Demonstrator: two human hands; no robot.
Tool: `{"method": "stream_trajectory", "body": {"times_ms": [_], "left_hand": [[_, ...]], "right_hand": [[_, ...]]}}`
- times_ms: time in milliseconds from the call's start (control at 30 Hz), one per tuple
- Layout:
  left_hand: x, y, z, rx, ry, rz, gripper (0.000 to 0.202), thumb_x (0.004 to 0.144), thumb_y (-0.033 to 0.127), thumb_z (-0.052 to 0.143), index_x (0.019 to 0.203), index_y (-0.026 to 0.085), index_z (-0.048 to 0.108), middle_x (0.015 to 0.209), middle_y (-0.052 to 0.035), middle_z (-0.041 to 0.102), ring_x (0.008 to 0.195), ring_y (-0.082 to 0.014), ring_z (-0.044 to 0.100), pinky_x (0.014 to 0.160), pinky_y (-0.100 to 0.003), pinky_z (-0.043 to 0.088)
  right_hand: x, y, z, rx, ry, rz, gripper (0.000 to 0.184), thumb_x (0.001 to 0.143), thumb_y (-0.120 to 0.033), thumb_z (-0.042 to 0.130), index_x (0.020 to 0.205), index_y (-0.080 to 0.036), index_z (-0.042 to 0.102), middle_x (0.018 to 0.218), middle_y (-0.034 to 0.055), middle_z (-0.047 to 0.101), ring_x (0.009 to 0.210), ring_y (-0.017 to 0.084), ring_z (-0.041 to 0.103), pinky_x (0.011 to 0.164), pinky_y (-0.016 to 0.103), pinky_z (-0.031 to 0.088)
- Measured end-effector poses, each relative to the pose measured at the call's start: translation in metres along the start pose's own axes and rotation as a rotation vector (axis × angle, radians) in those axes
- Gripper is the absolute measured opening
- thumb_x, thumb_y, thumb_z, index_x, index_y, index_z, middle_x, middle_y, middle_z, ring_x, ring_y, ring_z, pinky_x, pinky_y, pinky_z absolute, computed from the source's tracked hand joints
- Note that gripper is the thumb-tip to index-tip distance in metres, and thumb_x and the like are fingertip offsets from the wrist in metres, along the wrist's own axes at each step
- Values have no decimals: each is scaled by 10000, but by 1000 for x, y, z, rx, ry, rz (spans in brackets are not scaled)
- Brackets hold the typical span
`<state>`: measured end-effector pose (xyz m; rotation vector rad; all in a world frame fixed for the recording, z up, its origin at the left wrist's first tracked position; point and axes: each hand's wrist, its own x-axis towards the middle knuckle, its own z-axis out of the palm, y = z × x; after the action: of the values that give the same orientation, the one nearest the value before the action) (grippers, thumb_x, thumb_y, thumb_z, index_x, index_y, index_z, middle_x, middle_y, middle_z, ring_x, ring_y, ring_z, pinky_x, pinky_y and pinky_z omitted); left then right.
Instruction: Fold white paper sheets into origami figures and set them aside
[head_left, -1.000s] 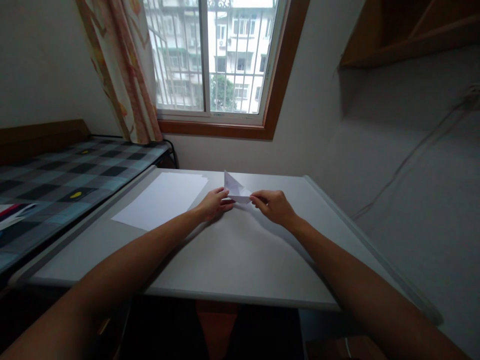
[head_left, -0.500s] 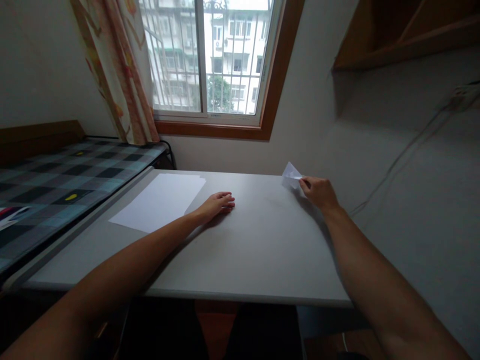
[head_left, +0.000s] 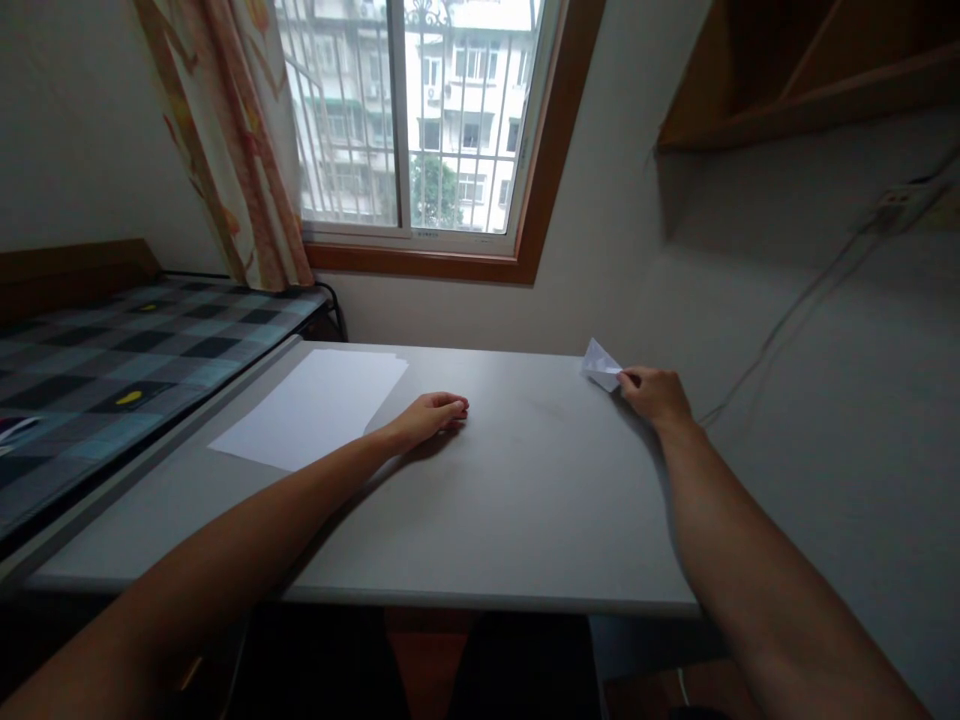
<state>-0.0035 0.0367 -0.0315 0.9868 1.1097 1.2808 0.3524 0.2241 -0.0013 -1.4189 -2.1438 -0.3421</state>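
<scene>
In the head view, my right hand [head_left: 655,393] pinches a small folded piece of white paper [head_left: 599,366] by its right side, at the table's far right corner. The paper has a pointed top; its exact folded shape is too small to make out. Near the middle of the white table [head_left: 525,520], my left hand [head_left: 427,420] rests with fingers curled together and nothing visible in them. Flat white sheets of paper [head_left: 307,405] lie to the left of that hand, slightly out of line with each other, and my left forearm covers their near right corner.
A bed with a checked cover [head_left: 150,350] stands along the table's left side. Behind the table are a wall, a barred window [head_left: 405,120] and a curtain [head_left: 225,150]. At the right, a wooden shelf [head_left: 810,110] hangs above a cable [head_left: 787,330] running down the wall.
My right hand has shifted a little right and down with the folded paper. My left hand's fingers, spread before, are now drawn together. The view has shifted slightly.
</scene>
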Motion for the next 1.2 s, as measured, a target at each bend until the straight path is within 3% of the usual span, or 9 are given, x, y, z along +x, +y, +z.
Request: {"method": "stream_trajectory", "body": {"times_ms": [167,300,433,500,600,733,867,1067,1200], "left_hand": [[1,0,-3,117,-39,8,243,749,315,687,887,116,668,1017,-120,661,921,-176,626,859,-320,473],[1,15,-20,506,-63,52,308,827,409,558,927,138,663,1018,-113,678,881,-196,645,796,-335,499],[0,35,-61,1152,112,311,320,836,403,517,959,156,679,1013,-97,691,924,-222,634,887,-358,460],[2,39,-87,1370,198,314,393,825,412,525,1082,139,643,1151,-121,644,1062,-251,588,963,-364,413],[8,34,-122,1576,266,163,570,794,428,558,1264,108,521,1368,-157,481,1262,-275,441,1046,-354,333],[15,25,-143,1657,310,-73,575,854,477,433,1288,104,491,1394,-184,438,1282,-300,412,1015,-395,355],[17,25,-147,1672,321,-119,534,879,466,370,1266,127,514,1376,-166,464,1259,-292,434,1005,-397,358],[10,31,-159,1636,437,-174,753,826,649,383,1409,175,345,1516,-143,237,1371,-346,231,1057,-548,233],[5,34,-168,1616,474,-241,722,832,651,402,1372,171,397,1496,-142,288,1340,-364,270,1031,-546,260]], "right_hand": [[-1,0,-2,8,-40,56,300,798,-288,545,978,-142,734,962,149,721,852,272,674,767,340,474],[-1,0,-4,3,-84,77,294,799,-290,535,970,-164,737,970,134,721,855,280,672,758,352,481],[-1,4,-3,-4,-87,75,279,788,-267,550,958,-155,740,971,143,719,859,290,667,767,363,477],[-1,5,-2,7,-83,64,269,782,-261,558,942,-147,741,962,147,720,860,288,665,773,362,476],[-1,5,-2,32,-79,62,266,780,-271,564,937,-149,741,948,144,722,852,280,665,769,357,478],[-1,3,-4,51,-69,81,292,771,-287,582,974,-140,732,944,150,721,847,278,664,767,350,474],[-2,1,-9,70,-42,117,303,761,-297,596,986,-141,725,910,149,723,815,274,661,733,343,471],[-4,-2,-18,77,63,161,272,764,-297,585,949,-156,726,874,151,721,767,271,657,679,350,468],[-1,-15,-22,68,154,112,263,793,-294,551,936,-152,721,855,153,718,762,268,656,680,357,465]]}}
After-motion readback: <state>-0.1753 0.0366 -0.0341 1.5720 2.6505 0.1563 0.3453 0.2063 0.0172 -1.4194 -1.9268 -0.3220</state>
